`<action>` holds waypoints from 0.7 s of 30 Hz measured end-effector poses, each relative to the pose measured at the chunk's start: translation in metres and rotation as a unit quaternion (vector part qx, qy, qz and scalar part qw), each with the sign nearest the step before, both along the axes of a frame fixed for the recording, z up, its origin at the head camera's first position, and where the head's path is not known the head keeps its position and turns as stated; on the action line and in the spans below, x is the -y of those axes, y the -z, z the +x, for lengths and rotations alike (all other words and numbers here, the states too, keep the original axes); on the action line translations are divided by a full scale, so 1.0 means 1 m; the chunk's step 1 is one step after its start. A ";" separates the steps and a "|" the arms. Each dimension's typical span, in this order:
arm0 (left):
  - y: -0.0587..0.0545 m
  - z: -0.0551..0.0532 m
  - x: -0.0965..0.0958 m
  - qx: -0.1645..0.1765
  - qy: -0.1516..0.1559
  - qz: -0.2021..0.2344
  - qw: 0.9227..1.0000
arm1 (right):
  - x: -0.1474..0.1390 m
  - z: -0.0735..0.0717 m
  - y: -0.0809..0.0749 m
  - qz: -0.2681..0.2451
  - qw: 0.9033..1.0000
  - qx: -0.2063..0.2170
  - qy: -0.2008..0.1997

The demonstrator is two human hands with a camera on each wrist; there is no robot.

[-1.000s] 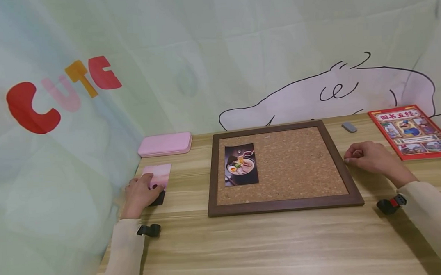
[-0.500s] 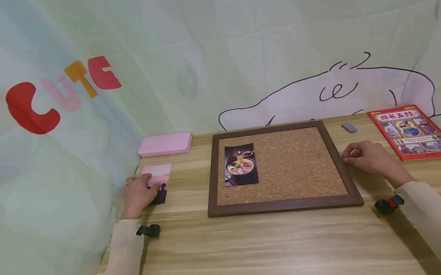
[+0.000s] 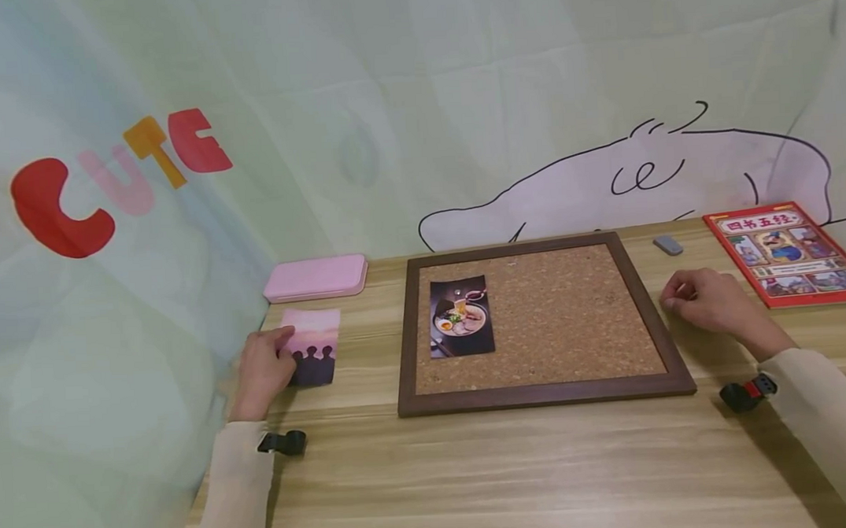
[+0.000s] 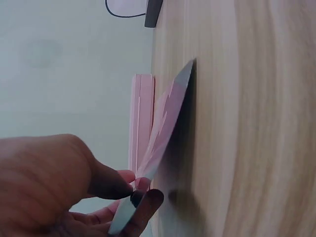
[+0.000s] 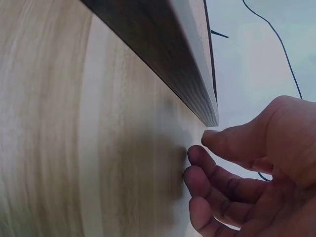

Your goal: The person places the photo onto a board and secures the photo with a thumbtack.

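A photo (image 3: 318,339) of dark silhouettes under a pink sky is pinched along its left side by my left hand (image 3: 259,373). In the left wrist view the photo (image 4: 170,116) stands tilted off the table, with thumb and fingers on its near end. A framed cork board (image 3: 567,321) lies to the right, bearing a photo of a ramen bowl (image 3: 461,317) on its left part. My right hand (image 3: 708,303) rests beside the board's right edge, fingers loosely curled and holding nothing. The right wrist view shows its fingers (image 5: 200,182) near the frame's corner.
A pink case (image 3: 316,277) lies at the back left, behind the photo. At the back right are a small grey object (image 3: 668,245) and a red-bordered book (image 3: 787,254). Printed cloth (image 3: 333,142) hangs along the back and left of the wooden table (image 3: 475,474).
My left hand now grips the silhouette photo by its left side; the photo has lifted and shifted slightly right, showing more of its picture. The right hand stays in nearly the same place.
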State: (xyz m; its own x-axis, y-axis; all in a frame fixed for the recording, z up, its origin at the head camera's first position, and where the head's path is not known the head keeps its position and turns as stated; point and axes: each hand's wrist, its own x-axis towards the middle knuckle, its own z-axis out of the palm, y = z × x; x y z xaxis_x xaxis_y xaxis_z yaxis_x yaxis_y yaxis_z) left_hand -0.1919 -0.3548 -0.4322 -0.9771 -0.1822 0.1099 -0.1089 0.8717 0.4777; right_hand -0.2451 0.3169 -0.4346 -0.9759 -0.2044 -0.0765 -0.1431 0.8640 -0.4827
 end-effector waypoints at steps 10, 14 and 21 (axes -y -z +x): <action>-0.003 -0.002 -0.001 -0.024 0.031 0.009 0.999 | -0.005 -0.002 -0.001 -0.017 1.000 -0.007 0.013; -0.011 -0.001 -0.004 -0.036 0.049 0.014 0.998 | -0.005 -0.001 -0.003 -0.020 1.000 -0.003 0.020; -0.030 0.007 -0.021 -0.024 0.044 0.048 0.998 | -0.005 0.001 -0.006 -0.022 0.999 0.003 0.027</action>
